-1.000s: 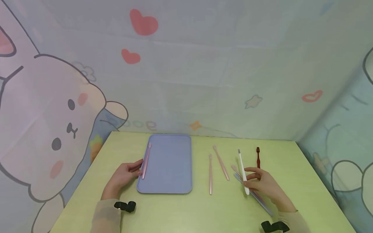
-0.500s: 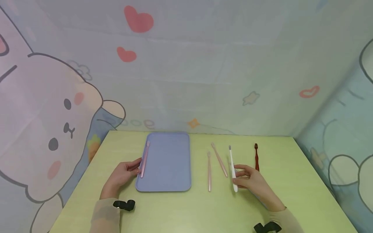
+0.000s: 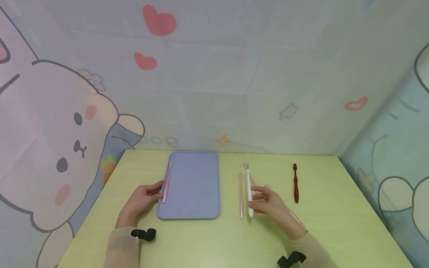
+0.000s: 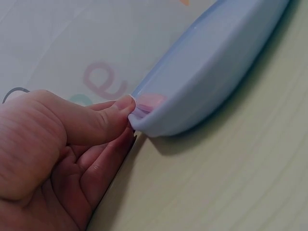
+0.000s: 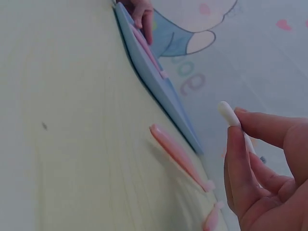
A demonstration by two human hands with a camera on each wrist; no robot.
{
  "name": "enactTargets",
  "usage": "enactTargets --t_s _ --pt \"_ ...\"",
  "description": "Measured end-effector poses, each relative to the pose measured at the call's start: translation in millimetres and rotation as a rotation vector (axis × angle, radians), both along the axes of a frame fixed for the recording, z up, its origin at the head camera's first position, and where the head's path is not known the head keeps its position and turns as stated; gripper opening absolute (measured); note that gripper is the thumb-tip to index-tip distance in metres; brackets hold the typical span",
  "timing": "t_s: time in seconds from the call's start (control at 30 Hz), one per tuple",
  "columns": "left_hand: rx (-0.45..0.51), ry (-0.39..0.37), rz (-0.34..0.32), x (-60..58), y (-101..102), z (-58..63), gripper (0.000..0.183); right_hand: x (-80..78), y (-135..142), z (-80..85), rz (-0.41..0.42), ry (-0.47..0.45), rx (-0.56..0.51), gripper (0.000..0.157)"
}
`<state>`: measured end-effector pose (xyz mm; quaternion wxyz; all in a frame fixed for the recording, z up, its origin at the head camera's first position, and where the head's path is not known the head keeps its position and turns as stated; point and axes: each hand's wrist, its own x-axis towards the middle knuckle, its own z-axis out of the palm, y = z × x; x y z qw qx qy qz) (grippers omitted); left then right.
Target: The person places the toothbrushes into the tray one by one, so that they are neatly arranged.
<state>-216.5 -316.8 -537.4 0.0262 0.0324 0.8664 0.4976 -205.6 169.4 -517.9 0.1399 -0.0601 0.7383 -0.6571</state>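
In the pinching right hand (image 3: 270, 207) is a white toothbrush (image 3: 249, 190).

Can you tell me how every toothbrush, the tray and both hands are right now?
Left hand: pinching the tray's edge
Tray: on the table, one toothbrush inside
Pink toothbrush in the tray: lying along its side
Right hand: holding the white toothbrush
White toothbrush: held above the table
Dark red toothbrush: lying on the table
Other pink toothbrushes: on the table, some partly hidden

The setting looks like a staged corner. A creased backdrop (image 3: 214, 82) printed with a cartoon rabbit (image 3: 50, 137) and hearts (image 3: 159, 23) rises behind a yellow-green tabletop (image 3: 194, 242).
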Motion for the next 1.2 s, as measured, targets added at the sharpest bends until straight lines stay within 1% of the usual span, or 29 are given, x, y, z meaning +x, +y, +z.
enactTargets --t_s 0.2,0.43,0.6,0.77,0.93,1.2 --pt "-0.012 -0.004 0.0 -1.6 -0.2 -0.9 0.054 -1.3 -31.3 -1.8 0.045 0.0 -0.04 0.065" --pt "-0.005 -0.015 -0.004 -2.3 -0.5 -0.5 0.054 -5.3 -68.1 -7.3 0.09 -0.01 -0.087 0.065" --pt "0.043 -0.022 -0.008 -2.0 0.1 -1.1 0.054 -9.8 -89.4 -11.2 0.106 -0.012 -0.103 0.064" --pt "0.083 -0.024 -0.011 -2.2 -0.3 -2.4 0.053 -11.6 -111.4 -11.8 0.121 0.003 -0.088 0.061" --pt "0.069 -0.025 -0.009 -3.2 -1.0 -3.2 0.054 -12.9 -130.7 -11.0 0.116 0.033 -0.084 0.061" --pt "0.047 -0.026 -0.005 -2.6 -0.6 -2.1 0.054 -15.2 -151.9 -7.0 0.136 0.033 -0.103 0.061"
